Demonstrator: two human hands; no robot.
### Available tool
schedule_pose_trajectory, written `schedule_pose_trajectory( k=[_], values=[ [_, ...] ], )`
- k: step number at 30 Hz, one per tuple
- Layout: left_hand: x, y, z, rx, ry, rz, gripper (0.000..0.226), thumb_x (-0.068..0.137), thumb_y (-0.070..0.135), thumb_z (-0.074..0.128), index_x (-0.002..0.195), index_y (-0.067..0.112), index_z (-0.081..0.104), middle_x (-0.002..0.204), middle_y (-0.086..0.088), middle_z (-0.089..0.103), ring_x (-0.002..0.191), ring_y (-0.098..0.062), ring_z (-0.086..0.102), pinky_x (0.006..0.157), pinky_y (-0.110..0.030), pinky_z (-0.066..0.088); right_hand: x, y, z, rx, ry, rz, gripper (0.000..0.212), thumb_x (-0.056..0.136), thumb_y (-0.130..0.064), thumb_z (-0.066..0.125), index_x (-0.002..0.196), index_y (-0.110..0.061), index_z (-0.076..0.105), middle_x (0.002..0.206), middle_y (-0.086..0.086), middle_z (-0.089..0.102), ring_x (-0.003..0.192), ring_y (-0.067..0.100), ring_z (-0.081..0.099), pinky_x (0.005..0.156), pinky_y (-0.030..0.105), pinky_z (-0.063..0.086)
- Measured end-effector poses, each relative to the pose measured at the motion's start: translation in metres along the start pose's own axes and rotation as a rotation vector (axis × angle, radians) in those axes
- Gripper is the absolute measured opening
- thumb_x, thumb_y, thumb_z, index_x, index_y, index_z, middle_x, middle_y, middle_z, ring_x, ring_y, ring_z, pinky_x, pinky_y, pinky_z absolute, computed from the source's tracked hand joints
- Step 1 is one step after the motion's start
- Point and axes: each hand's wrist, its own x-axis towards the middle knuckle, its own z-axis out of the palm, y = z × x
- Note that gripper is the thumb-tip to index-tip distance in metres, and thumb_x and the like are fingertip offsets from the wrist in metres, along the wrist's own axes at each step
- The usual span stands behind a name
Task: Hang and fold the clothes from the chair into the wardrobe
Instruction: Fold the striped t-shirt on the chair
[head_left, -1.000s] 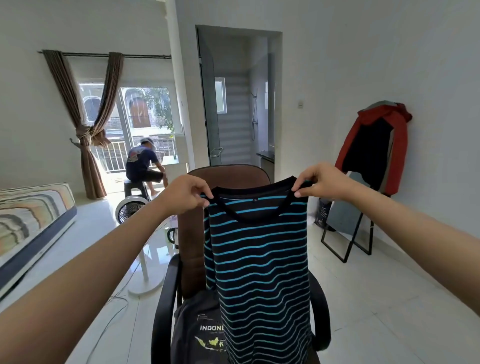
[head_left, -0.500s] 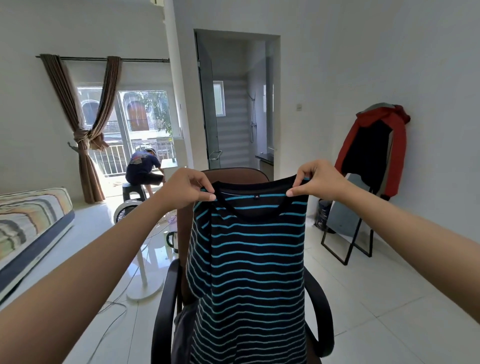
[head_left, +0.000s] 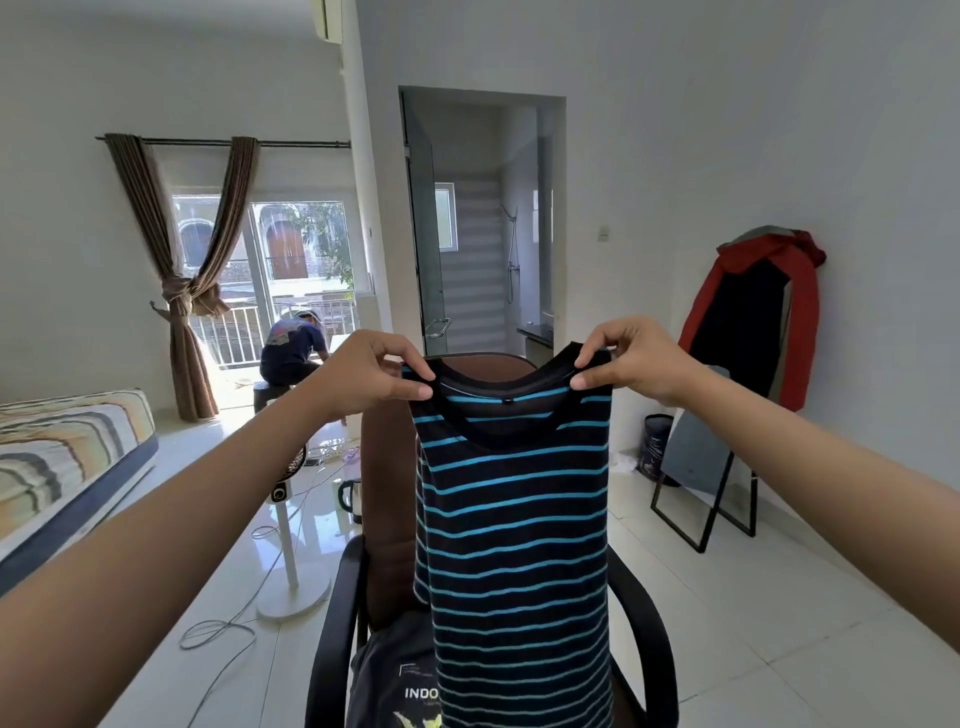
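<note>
Both arms reach forward, holding up a black sleeveless knit top with thin turquoise stripes (head_left: 514, 509) by its shoulders. Left hand (head_left: 371, 371) pinches the left shoulder strap between thumb and curled fingers; right hand (head_left: 631, 358) pinches the right strap the same way. Top hangs straight down, neckline sagging between the hands, in front of a brown padded office chair with black armrests (head_left: 387, 467). On the chair seat, partly hidden behind the top, lies a dark grey t-shirt with white "INDO" print (head_left: 389, 680).

Left of the chair: white pedestal fan (head_left: 291, 571) on glossy white tile floor (head_left: 727, 597), loose cables beside it, a small kettle (head_left: 350, 499) on the floor. Far left, mattress with striped sheet (head_left: 62, 457). Right, against the wall, black-framed standing mirror (head_left: 711, 467) with a red-and-black jacket (head_left: 753, 317) draped over the top. Further back, open bathroom doorway (head_left: 478, 223), brown tied curtains (head_left: 187, 280), a seated person (head_left: 291, 348) at the balcony door.
</note>
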Motion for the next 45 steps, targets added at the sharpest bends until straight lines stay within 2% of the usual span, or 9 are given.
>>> schedule_pose_trajectory(
  k=[5,8,13,17,25,32,35,40,45],
  values=[
    [-0.004,0.002,-0.007,-0.164,-0.017,-0.054,0.033,0.072,-0.012,0.070,0.070,0.021,0.075,0.082,0.005,0.074,0.078,-0.012,0.069,0.072,-0.019,0.055,0.002,-0.010,0.001,0.129,0.012,0.000,0.024,0.065,0.012,0.077,0.070,-0.008,0.066,0.074,0.006,0.064,0.071,0.015,0.065,0.063,0.021,0.057],
    [-0.005,0.003,-0.008,-0.243,0.005,-0.115,0.028,0.074,-0.014,0.067,0.075,0.013,0.074,0.078,0.002,0.074,0.076,-0.012,0.070,0.068,-0.020,0.056,0.003,-0.014,0.002,0.087,0.008,-0.012,0.022,0.065,0.008,0.079,0.071,-0.010,0.067,0.076,0.005,0.065,0.076,0.015,0.063,0.071,0.022,0.057],
    [-0.008,0.007,-0.007,0.019,-0.021,-0.131,0.016,0.075,-0.008,0.071,0.073,0.008,0.067,0.056,0.005,0.066,0.058,-0.009,0.063,0.062,-0.021,0.056,0.001,-0.013,0.010,0.000,-0.015,-0.014,0.021,0.064,-0.001,0.084,0.073,-0.015,0.071,0.084,0.002,0.069,0.085,0.018,0.064,0.082,0.028,0.055],
    [-0.010,0.002,-0.009,0.224,-0.050,-0.097,0.018,0.070,0.006,0.080,0.066,0.022,0.071,0.070,-0.023,0.063,0.060,-0.022,0.048,0.064,-0.028,0.044,-0.001,-0.012,0.014,-0.038,-0.021,-0.028,0.019,0.065,-0.005,0.084,0.074,-0.017,0.073,0.082,-0.001,0.071,0.081,0.011,0.066,0.078,0.022,0.053],
    [-0.015,0.001,-0.008,0.251,-0.081,-0.118,0.014,0.070,0.007,0.081,0.071,0.013,0.067,0.044,0.010,0.050,0.047,-0.014,0.038,0.055,-0.017,0.038,0.000,-0.013,0.012,0.002,-0.027,-0.031,0.019,0.067,-0.003,0.082,0.075,-0.018,0.073,0.081,-0.004,0.072,0.082,0.010,0.067,0.074,0.019,0.052],
    [-0.016,0.004,-0.003,0.096,0.050,-0.053,0.023,0.067,-0.005,0.079,0.068,0.008,0.060,0.057,0.009,0.061,0.051,-0.004,0.057,0.056,-0.015,0.047,0.002,-0.009,0.012,0.067,-0.025,-0.045,0.031,0.065,0.000,0.082,0.064,-0.029,0.074,0.076,-0.008,0.072,0.083,0.016,0.067,0.081,0.029,0.055],
    [-0.012,0.001,-0.008,0.075,0.094,-0.051,0.022,0.065,-0.004,0.081,0.066,0.012,0.065,0.063,0.007,0.066,0.066,-0.015,0.060,0.067,-0.024,0.050,0.002,-0.007,0.012,0.044,-0.050,-0.057,0.032,0.065,0.002,0.082,0.065,-0.028,0.074,0.075,-0.008,0.072,0.081,0.013,0.068,0.079,0.028,0.055],
    [-0.011,-0.002,-0.019,0.022,0.087,-0.061,0.018,0.064,-0.002,0.081,0.073,0.012,0.074,0.085,-0.018,0.072,0.086,-0.034,0.068,0.087,-0.039,0.054,0.004,-0.004,0.013,0.028,-0.093,-0.067,0.034,0.068,0.003,0.079,0.069,-0.031,0.077,0.079,-0.007,0.075,0.081,0.009,0.069,0.079,0.022,0.055],
    [-0.011,0.003,-0.018,-0.035,0.117,-0.069,0.020,0.067,-0.007,0.077,0.080,0.007,0.072,0.071,0.004,0.073,0.073,-0.011,0.070,0.074,-0.021,0.054,0.010,-0.004,0.015,0.103,-0.044,-0.067,0.030,0.066,0.006,0.080,0.065,-0.024,0.076,0.073,-0.004,0.074,0.076,0.009,0.070,0.072,0.017,0.053]
  ],
)
